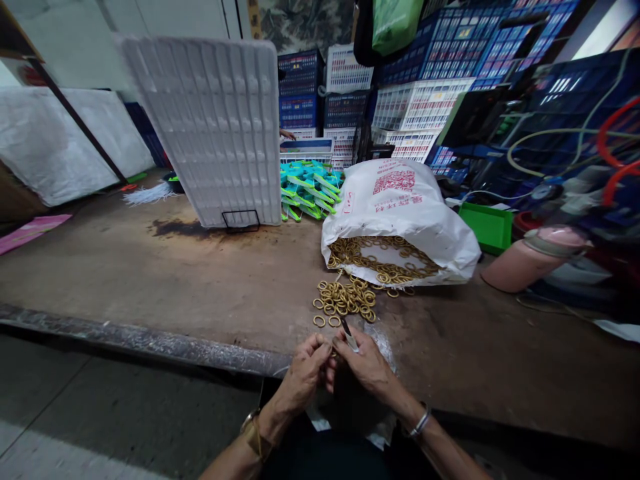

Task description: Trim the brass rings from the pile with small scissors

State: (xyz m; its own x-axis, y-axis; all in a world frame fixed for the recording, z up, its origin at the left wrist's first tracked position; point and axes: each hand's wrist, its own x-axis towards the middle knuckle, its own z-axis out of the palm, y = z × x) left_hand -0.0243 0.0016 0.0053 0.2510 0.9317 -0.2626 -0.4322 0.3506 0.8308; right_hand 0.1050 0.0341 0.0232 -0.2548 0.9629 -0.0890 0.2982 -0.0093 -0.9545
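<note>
Close together at the table's front edge, both my hands are closed, fingertips nearly touching. My left hand [306, 370] pinches a small gold-coloured ring [334, 355], mostly hidden by the fingers. A slim knife [350, 337] with a dark tip and a pale, shiny part sticks up from my right hand [369, 363], whose fingertips also meet at the ring. Just beyond my hands lies a loose pile of gold-coloured rings [347, 298]. Behind it a white sack [400, 200] with red print lies on its side, its mouth towards me and full of the same rings.
A tall ribbed white plastic panel [220, 133] stands on a black wire stand. Beside it are stacked green and turquoise plastic pieces [307, 190]. To the right are a green tray [485, 227] and a pink bottle [533, 260]. Crates [425, 103] rise behind the table.
</note>
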